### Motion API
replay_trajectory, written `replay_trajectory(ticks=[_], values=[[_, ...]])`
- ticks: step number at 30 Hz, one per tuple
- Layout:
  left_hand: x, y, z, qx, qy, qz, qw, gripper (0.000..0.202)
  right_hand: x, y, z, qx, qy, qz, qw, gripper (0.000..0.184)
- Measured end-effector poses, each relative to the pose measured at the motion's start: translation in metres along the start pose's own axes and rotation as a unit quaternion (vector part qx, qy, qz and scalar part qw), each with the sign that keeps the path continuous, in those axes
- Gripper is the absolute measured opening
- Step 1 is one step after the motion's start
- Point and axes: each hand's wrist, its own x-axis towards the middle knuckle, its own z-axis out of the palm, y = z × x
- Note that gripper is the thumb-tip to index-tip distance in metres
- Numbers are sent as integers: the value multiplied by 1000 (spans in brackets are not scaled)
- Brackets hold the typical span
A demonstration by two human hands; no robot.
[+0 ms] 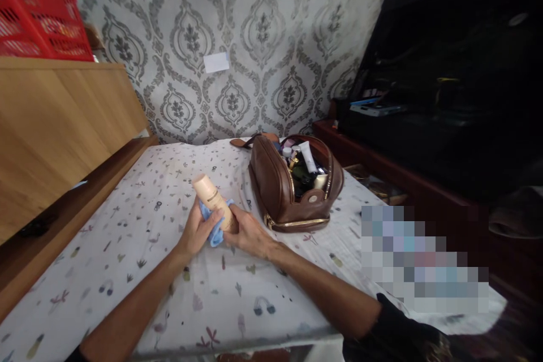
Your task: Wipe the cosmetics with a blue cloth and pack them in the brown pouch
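Note:
A cream-coloured bottle [208,192] with a cylindrical cap is tilted between my two hands, above the patterned cloth. My left hand [198,227] is closed round its left side, with the thumb across the front. Bunched behind and below the bottle is a blue cloth [216,236], pressed against it. The fingers of my right hand [250,235] grip the bottle's lower end from the right. Just beyond that hand stands a brown toiletry bag [271,181], unzipped at the top. Inside it a white tube [307,156] lies among small containers and dark items.
A white printed cloth [139,294] covers the table. On the left is a wooden cabinet [63,124] with a red plastic basket [42,17] on top. A large dark screen [445,56] stands on the right, above a dark red wooden ledge [382,161]. Patterned wallpaper is behind.

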Motion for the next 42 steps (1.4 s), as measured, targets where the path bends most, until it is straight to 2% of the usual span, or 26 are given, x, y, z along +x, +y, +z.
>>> replay_trajectory(ticks=[5,7,10,13,16,22,27,30,32,34,39,42], values=[[9,9,-22,49,132,52,989,50,-3,-2,-1,-71,-3,-8,997,22],[14,13,-28,78,146,69,984,43,-3,-3,-1,-95,5,-9,995,26],[17,19,-31,111,135,73,982,36,-3,-5,-2,-115,12,23,993,27],[17,22,-29,107,131,63,984,33,-4,-9,-5,-100,-22,51,993,27],[16,19,-29,93,136,44,985,31,-4,-12,-8,-57,-60,68,994,31],[18,8,-31,59,154,-5,986,37,-4,-12,-9,36,-88,95,991,36],[12,4,-19,31,157,-65,985,48,-3,-10,-5,166,-130,119,970,35],[4,6,-5,-6,121,-136,983,53,-1,-5,-4,255,-127,99,954,27],[-1,10,2,-31,79,-189,978,57,0,-2,-4,285,-131,93,945,23],[-2,15,5,-41,52,-214,975,59,1,-1,-6,300,-141,93,939,21],[6,29,0,13,52,-197,979,55,0,-7,-7,372,-158,69,912,19],[16,45,-3,56,41,-157,985,50,0,-11,-7,375,-141,47,915,24]])
